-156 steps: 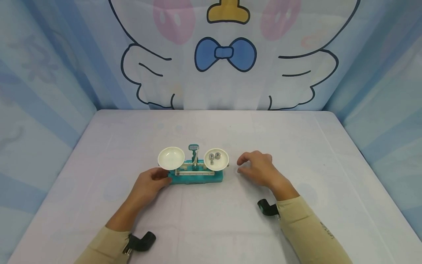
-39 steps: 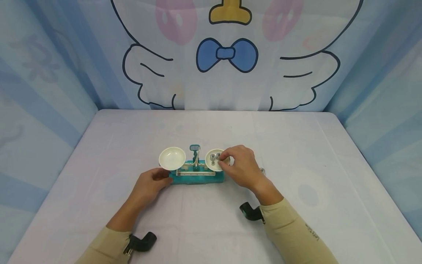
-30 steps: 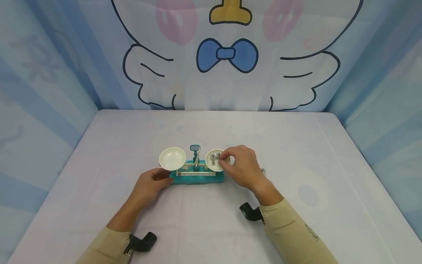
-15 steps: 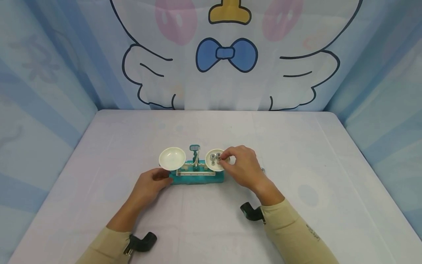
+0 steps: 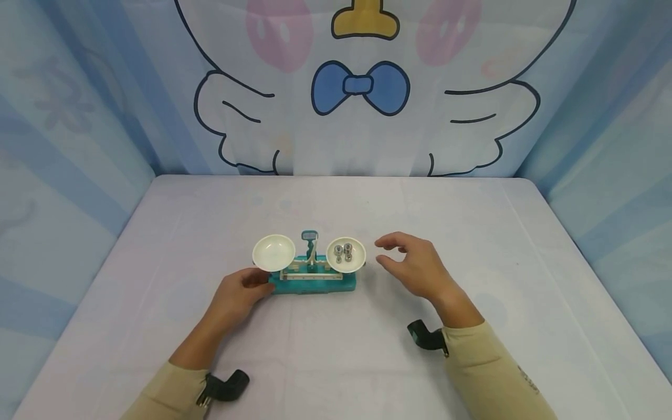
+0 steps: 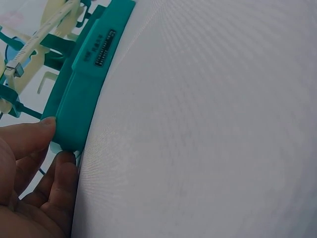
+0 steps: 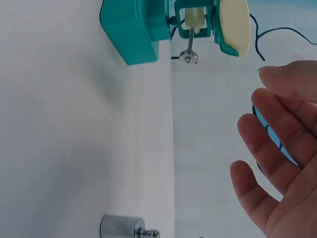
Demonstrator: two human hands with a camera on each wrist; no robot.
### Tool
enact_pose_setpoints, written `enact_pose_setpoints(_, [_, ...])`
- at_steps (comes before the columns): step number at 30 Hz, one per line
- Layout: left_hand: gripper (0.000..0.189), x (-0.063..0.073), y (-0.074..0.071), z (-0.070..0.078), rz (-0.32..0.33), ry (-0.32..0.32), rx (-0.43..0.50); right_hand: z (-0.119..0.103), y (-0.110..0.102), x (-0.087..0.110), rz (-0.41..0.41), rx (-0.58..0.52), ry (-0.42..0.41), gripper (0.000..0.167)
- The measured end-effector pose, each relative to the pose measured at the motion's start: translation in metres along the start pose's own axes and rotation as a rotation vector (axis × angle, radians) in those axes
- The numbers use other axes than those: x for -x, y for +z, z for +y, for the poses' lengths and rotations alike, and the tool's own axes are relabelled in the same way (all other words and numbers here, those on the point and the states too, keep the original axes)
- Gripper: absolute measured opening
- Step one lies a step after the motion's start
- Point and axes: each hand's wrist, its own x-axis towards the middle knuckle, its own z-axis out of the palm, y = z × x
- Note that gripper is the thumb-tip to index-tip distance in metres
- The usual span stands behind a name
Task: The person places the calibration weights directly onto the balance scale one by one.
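A teal balance scale [image 5: 315,285] stands mid-table with two cream pans. Nothing lies in its left pan [image 5: 273,252], while the right pan [image 5: 358,263] bears several small metal weights [image 5: 347,249]. My left hand [image 5: 236,298] grips the left end of the base; the left wrist view has the thumb [image 6: 29,139] on top and fingers against the end. To the right of the right pan, my right hand [image 5: 420,271] hovers with relaxed, parted fingers and holds nothing. A larger cylindrical weight [image 7: 119,227] with a knob stands on the table in the right wrist view, hidden in the head view.
The table [image 5: 315,361] has a pale cloth over it. Printed curtains [image 5: 362,140] hang behind it and along both sides. Wrist cameras on black mounts [image 5: 227,386] jut from both tan sleeves [image 5: 493,364].
At 5.2 s ago the right pan showed three weights; another now sits at its front right. My right hand reached into that pan, let go and drew back rightward. My left hand stayed put.
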Motion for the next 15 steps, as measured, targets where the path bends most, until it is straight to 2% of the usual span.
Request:
enact_pose_setpoints(8, [0.038,0.0,0.0,-0.001,-0.001,-0.005,0.013,0.025,-0.016,0.009,-0.012,0.04,0.14,0.032])
enact_pose_setpoints(15, [0.038,0.0,0.0,0.0,0.003,0.001,0.013,0.047,-0.022,0.013,-0.031,0.041,0.194,0.035])
